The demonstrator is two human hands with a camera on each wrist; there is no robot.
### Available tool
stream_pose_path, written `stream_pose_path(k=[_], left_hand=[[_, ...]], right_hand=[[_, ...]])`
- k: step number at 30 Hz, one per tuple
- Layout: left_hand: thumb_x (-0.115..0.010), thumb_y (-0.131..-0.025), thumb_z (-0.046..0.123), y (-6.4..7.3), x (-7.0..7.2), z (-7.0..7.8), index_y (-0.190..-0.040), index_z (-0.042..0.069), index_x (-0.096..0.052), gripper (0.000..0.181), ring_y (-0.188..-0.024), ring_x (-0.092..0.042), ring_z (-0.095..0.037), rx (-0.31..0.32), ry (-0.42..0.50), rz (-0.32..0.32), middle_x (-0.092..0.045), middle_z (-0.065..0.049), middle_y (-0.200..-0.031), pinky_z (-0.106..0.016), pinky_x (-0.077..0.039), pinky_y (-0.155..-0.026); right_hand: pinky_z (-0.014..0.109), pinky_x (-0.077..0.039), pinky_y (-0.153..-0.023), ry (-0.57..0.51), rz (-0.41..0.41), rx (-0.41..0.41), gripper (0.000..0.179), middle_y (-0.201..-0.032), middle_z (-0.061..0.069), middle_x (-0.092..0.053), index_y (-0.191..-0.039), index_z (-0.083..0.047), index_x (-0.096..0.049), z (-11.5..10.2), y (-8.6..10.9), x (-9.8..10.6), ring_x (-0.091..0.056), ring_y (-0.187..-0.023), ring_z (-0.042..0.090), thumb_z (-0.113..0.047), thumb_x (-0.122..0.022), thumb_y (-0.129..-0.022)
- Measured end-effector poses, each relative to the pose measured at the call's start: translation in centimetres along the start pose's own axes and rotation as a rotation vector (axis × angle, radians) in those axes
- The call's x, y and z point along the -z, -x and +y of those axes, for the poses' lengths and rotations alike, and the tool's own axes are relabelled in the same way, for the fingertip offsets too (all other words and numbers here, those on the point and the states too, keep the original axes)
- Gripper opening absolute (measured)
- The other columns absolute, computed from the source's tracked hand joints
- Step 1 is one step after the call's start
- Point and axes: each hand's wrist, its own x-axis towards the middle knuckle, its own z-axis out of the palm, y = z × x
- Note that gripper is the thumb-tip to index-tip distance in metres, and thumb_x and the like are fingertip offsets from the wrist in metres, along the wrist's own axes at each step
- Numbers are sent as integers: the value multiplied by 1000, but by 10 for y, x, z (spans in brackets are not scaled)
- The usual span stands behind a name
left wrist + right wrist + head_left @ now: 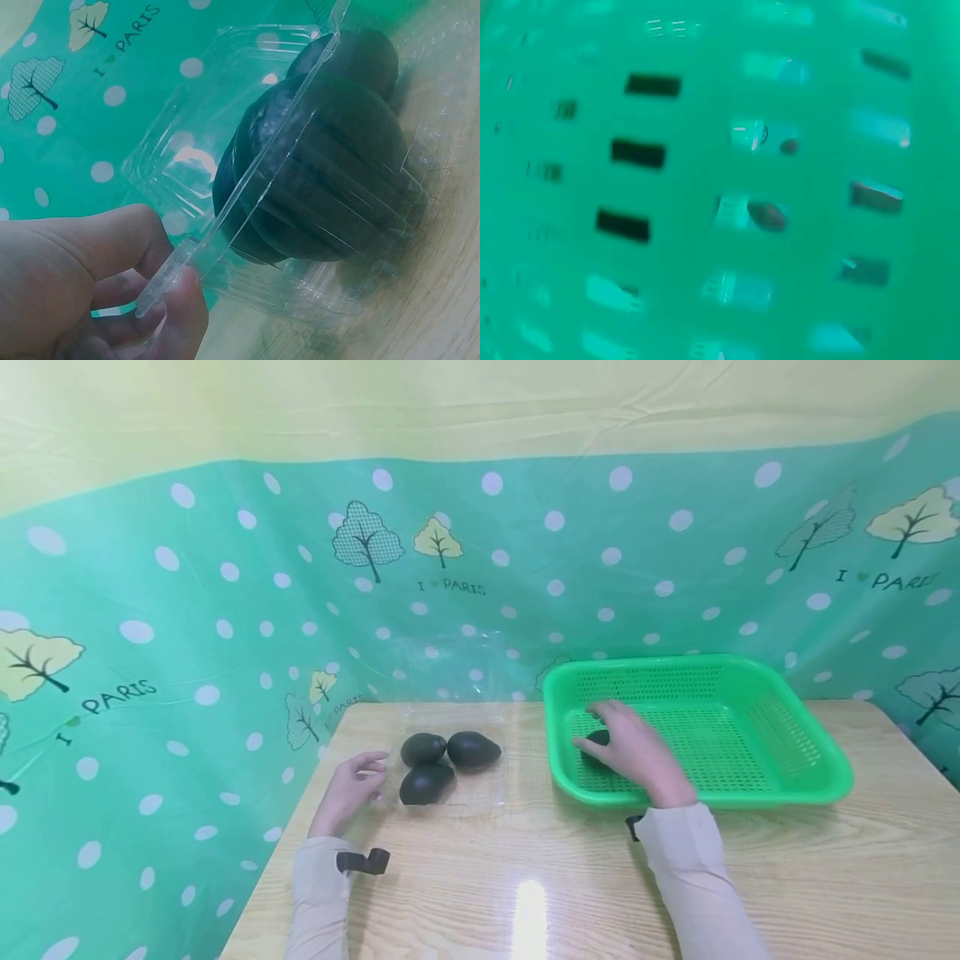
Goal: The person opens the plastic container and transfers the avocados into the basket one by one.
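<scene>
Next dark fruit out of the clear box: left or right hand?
Probably the right hand, once free: it's at a dark fruit in the green basket, grip unclear. The left hand is nearer but pinches the rim of the clear box, likely steadying it.

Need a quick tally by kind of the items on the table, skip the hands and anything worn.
Clear plastic container: 1
Green basket: 1
Dark oval fruits: 4 (3 in the container, 1 in the basket)
Total: 6
</scene>
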Motion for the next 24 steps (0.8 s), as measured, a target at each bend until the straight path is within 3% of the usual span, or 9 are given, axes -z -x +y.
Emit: stream_pose_path(k=[6,17,24], left_hand=[[-56,-93,5,0,0,0,-140,0,-50,48,-86,-64,-28,5,-4,-3,-55,-26,-127,-26,-56,-69],[-57,-92,4,-2,2,-5,-142,-1,-49,51,-87,-64,-28,9,13,-19,-54,-27,-128,-31,-58,-70],[-55,-91,1,5,2,10,-142,-4,-47,52,-92,-63,-37,21,41,-31,-52,-30,-129,-37,-59,-74]], right_hand=[[58,-38,-111,-7,24,54,61,-141,22,-53,-137,1,-53,-8,-3,-5,-45,-134,42,-34,-71,-90],[50,-51,-100,-61,27,85,57,-135,16,-52,-136,-3,-54,-24,-9,-19,-55,-123,34,-33,-71,-91],[49,-50,-102,-87,51,144,54,-137,14,-51,-134,-4,-56,-37,-11,-29,-51,-127,33,-33,-71,-91]])
